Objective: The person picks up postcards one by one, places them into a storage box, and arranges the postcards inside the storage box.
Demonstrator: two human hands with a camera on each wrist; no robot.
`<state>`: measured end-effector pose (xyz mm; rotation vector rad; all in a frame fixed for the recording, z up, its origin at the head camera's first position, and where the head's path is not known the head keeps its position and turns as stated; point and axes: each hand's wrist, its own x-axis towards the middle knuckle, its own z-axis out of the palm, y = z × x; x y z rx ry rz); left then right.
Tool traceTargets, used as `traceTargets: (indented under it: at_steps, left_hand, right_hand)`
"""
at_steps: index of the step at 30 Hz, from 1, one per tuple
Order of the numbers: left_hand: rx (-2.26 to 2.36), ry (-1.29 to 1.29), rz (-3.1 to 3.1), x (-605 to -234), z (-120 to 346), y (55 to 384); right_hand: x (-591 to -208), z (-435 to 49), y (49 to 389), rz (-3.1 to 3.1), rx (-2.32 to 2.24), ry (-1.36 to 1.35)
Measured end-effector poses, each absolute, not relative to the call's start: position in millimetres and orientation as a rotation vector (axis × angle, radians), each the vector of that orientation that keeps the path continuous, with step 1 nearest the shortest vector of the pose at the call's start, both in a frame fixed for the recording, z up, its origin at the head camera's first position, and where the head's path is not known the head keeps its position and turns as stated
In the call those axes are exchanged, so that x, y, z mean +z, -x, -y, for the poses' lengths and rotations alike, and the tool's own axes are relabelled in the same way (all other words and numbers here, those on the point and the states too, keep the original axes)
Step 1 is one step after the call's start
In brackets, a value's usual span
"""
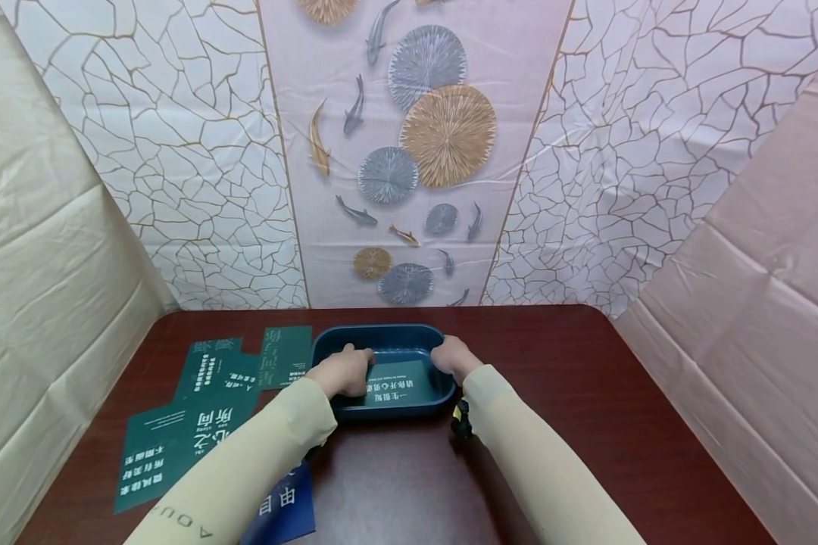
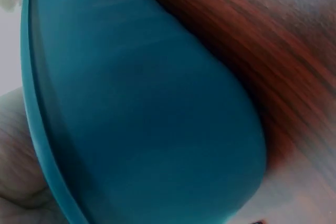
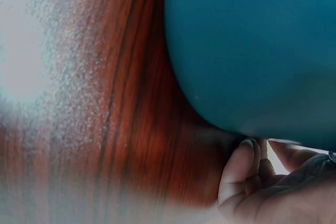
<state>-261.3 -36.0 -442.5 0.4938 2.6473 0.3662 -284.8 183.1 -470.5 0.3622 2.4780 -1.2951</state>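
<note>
A dark teal oblong tray (image 1: 388, 413) with rounded corners lies on the table. Inside it is a green card (image 1: 405, 382) printed with white characters. My left hand (image 1: 344, 371) reaches over the tray's left end, fingers inside, at the card's left edge; whether it pinches the card is hidden. In the left wrist view the tray's outer wall (image 2: 157, 98) fills the middle, part of that hand showing behind the rim. My right hand (image 1: 455, 359) grips the tray's right end. In the right wrist view its curled fingers (image 3: 239, 169) sit against the tray's wall (image 3: 252, 51).
Several green printed cards (image 1: 198, 416) overlap on the table's left side, another card (image 1: 285, 356) close by the tray's left end. A blue card (image 1: 293, 507) lies partly under my left forearm. Patterned cloth (image 1: 409, 151) hangs behind the table (image 1: 552, 424).
</note>
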Motion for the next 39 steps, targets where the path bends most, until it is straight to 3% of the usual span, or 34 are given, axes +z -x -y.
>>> traceTargets:
  at_steps: [31, 39]
  left_hand:
    - [0.375, -0.587, -2.673, -453, 39, 254]
    - [0.522, -0.741, -2.836, -434, 47, 246]
  right_hand:
    - [-470, -183, 282, -2.507, -1.288, -0.372]
    - [-469, -183, 283, -2.512, -1.278, -0.365]
